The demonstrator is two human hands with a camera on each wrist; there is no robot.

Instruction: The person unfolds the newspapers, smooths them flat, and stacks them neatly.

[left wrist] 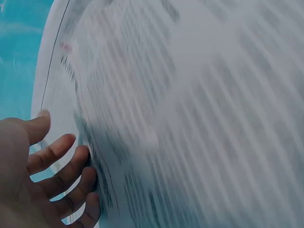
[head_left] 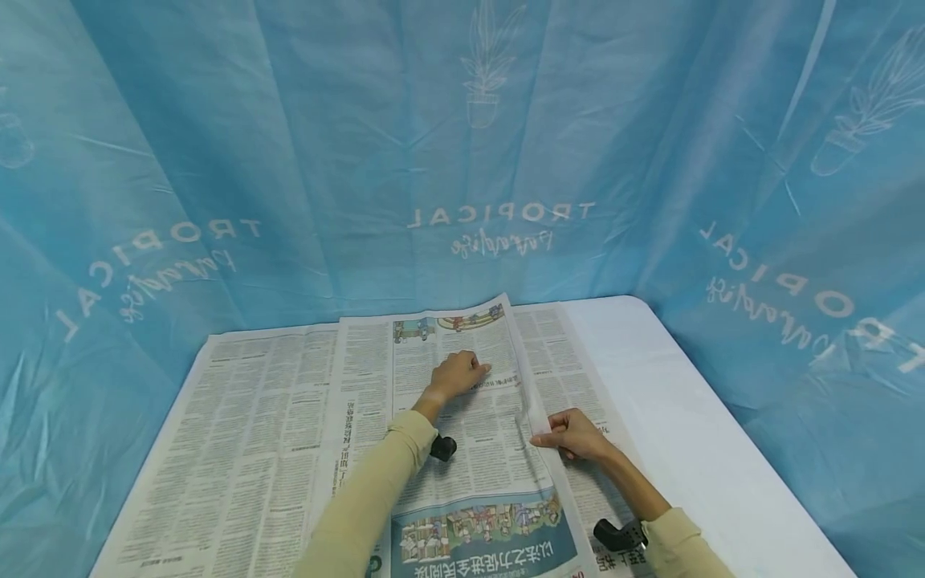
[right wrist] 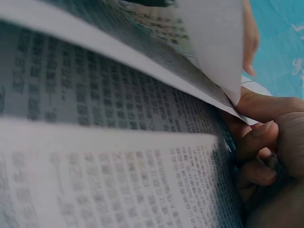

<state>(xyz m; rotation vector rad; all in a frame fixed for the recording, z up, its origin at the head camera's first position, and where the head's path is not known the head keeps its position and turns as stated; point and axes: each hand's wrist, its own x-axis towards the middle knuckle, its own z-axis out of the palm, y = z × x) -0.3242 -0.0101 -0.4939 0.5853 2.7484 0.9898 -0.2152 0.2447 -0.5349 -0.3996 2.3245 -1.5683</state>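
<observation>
A folded newspaper sheet (head_left: 462,449) with printed columns and coloured cartoon pictures lies over a wider spread of newspaper, its right edge raised. My right hand (head_left: 574,435) pinches that raised edge between thumb and fingers; the right wrist view shows the thumb (right wrist: 263,104) on top of the paper and a gap under the lifted layer. Over the upper part of the sheet is my left hand (head_left: 458,373), holding nothing. In the left wrist view its fingers (left wrist: 71,166) are loosely bent and spread, fingertips right at the paper.
More newspaper (head_left: 238,433) covers the left of the white table (head_left: 708,433), and another strip (head_left: 556,353) shows under the sheet's right side. Blue curtains (head_left: 433,160) with white lettering and plant drawings hang behind and at both sides.
</observation>
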